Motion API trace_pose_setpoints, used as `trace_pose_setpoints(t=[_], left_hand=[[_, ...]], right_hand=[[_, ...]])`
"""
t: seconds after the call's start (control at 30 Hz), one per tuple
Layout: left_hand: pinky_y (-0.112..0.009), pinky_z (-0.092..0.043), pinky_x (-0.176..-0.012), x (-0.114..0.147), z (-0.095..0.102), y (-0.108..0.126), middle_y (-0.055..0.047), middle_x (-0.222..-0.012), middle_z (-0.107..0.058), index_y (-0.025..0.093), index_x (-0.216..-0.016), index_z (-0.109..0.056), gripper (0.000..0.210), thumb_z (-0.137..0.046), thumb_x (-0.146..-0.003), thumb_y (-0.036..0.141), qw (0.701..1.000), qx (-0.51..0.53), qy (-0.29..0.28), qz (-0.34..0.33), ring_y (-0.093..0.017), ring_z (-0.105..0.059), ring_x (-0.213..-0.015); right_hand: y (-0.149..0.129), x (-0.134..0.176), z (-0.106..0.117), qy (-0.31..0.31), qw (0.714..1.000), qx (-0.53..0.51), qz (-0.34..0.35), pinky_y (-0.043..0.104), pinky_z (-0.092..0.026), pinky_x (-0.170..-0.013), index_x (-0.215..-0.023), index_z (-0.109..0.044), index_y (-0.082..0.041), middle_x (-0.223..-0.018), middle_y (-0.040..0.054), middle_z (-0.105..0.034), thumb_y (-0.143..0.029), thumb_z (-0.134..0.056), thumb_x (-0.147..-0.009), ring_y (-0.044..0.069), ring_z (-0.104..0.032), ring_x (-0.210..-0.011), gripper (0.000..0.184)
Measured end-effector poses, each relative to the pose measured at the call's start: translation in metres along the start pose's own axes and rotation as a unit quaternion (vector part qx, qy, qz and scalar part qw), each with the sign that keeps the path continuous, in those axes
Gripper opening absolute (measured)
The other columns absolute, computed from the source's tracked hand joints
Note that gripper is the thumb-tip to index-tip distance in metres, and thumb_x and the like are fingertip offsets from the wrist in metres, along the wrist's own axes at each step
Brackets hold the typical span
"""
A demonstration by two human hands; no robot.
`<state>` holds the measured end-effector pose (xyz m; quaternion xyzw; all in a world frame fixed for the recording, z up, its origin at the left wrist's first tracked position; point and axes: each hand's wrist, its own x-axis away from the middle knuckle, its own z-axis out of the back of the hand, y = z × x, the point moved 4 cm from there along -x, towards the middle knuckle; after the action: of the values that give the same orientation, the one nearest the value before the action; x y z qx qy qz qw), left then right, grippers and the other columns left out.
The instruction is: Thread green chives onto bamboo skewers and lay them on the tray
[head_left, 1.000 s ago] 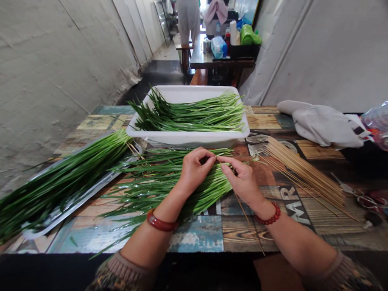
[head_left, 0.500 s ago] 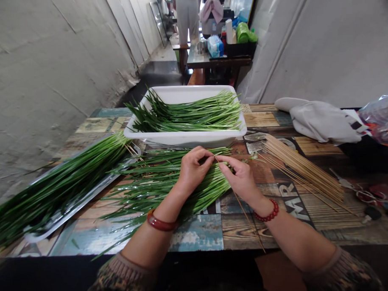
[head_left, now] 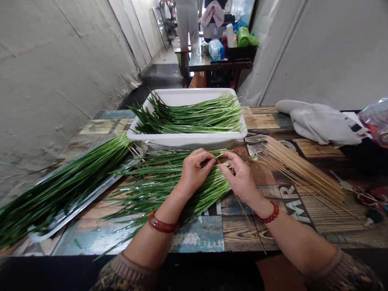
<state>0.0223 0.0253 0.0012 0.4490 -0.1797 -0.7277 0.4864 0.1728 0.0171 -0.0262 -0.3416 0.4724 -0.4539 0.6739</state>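
Note:
My left hand [head_left: 196, 171] is closed in a pinch over the loose garlic chives [head_left: 163, 180], gripping a chive stem near its pale end. Close beside it is my right hand [head_left: 239, 175], with thumb and forefinger apart around the stem ends. A thin wooden skewer [head_left: 247, 218] slants from the left fingertips past the underside of my right hand to the table's front edge. Its upper tip is hidden by the fingers. The loose chives lie flat, their pale ends to the right. Behind them stands a white plastic tub [head_left: 187, 139] holding more chives [head_left: 196, 115].
At left, a thick bundle of chives [head_left: 71, 179] rests on a tray [head_left: 72, 213]. Bare skewers [head_left: 306, 171] lie at right, near scissors [head_left: 364, 194] and keys [head_left: 373, 215]. A pale cap [head_left: 320, 120] sits farther back. A person [head_left: 187, 22] stands beyond the table.
My right thumb and forefinger have parted slightly from the stem ends. My left hand keeps its pinch. The view has shifted a little.

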Motion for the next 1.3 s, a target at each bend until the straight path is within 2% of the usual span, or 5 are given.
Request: trace_pose_setpoints(t=[0.23,0.47,0.8,1.1,1.3], left_hand=[[-0.024,-0.044,-0.065,0.001,0.003,0.000,-0.001,-0.072,-0.064,0.018,-0.077,-0.066,0.009,-0.059,-0.082,0.017,0.999,0.006,0.022,0.026,-0.013,-0.058,-0.068],[-0.024,-0.043,-0.066,0.001,0.002,0.000,-0.001,-0.071,-0.063,0.018,-0.073,-0.064,0.013,-0.057,-0.082,0.014,1.000,0.011,0.003,0.010,-0.012,-0.056,-0.068],[-0.026,-0.045,-0.071,0.004,-0.003,0.004,-0.004,-0.076,-0.064,0.018,-0.076,-0.065,0.015,-0.053,-0.086,0.019,0.996,0.024,-0.080,-0.003,-0.015,-0.058,-0.075],[-0.025,-0.045,-0.073,0.002,-0.004,0.001,-0.006,-0.084,-0.071,0.014,-0.086,-0.069,0.025,-0.048,-0.090,0.028,0.985,0.004,-0.164,0.050,-0.016,-0.063,-0.077],[-0.023,-0.044,-0.069,-0.001,0.006,-0.003,-0.005,-0.076,-0.070,0.013,-0.077,-0.069,0.025,-0.053,-0.086,0.031,0.987,0.015,-0.112,0.112,-0.016,-0.061,-0.072]], right_hand=[[-0.001,0.000,-0.001,-0.009,1.000,-0.011,0.009,0.030,-0.051,-0.080,-0.124,-0.056,-0.022,-0.107,0.0062,-0.068,-0.028,-0.053,-0.087,0.017,-0.064,-0.084,0.037],[-0.001,0.000,-0.001,-0.003,1.000,0.005,0.001,0.030,-0.050,-0.074,-0.118,-0.058,-0.021,-0.085,0.0027,-0.067,-0.027,-0.053,-0.087,0.017,-0.062,-0.072,0.032],[0.002,0.000,-0.002,0.016,1.000,0.017,0.004,0.030,-0.047,-0.073,-0.094,-0.056,-0.020,-0.087,0.0042,-0.065,-0.029,-0.054,-0.087,0.017,-0.061,-0.078,0.012],[0.003,-0.005,0.008,0.008,0.997,-0.066,-0.025,0.032,-0.047,-0.076,-0.107,-0.061,-0.019,-0.097,0.0069,-0.066,-0.048,-0.031,-0.098,0.018,-0.060,-0.084,0.042],[0.019,-0.013,0.008,0.000,0.974,-0.199,-0.106,0.029,-0.048,-0.055,-0.108,-0.059,-0.022,-0.077,0.0047,-0.064,-0.059,-0.030,-0.095,0.017,-0.060,-0.062,0.048]])
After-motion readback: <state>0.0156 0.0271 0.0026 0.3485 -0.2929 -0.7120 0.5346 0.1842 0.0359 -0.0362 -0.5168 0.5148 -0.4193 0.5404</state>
